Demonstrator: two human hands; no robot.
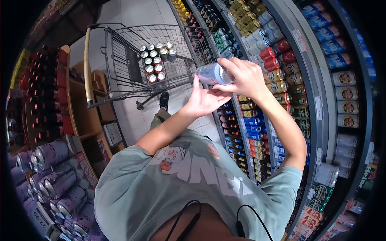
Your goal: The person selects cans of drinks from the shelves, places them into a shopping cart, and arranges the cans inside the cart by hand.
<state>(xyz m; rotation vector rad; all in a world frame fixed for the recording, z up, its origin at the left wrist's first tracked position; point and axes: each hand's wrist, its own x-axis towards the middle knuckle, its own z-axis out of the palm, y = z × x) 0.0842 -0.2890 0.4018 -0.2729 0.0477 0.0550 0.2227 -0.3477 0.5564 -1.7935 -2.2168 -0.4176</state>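
Note:
A pale blue and pink drink can (209, 74) is held lying on its side in front of me, its silvery lid end towards the right. My right hand (245, 78) is wrapped round the lid end. Below the can, my left hand (207, 100) is turned palm up, with its thumb against the can's other end and its fingers reaching under the right hand. Part of the can is hidden by the right fingers. Beyond it stands a wire shopping cart (116, 76) with several upright cans (157, 60) grouped inside.
Shelves of cans and bottles (277, 76) curve along my right. To my left are a wooden display rack (86, 124), stacked purple cans (60, 180) and dark red-topped bottles (46, 96). Pale floor tiles (136, 120) show beneath the cart; my shoe (164, 99) is near its wheel.

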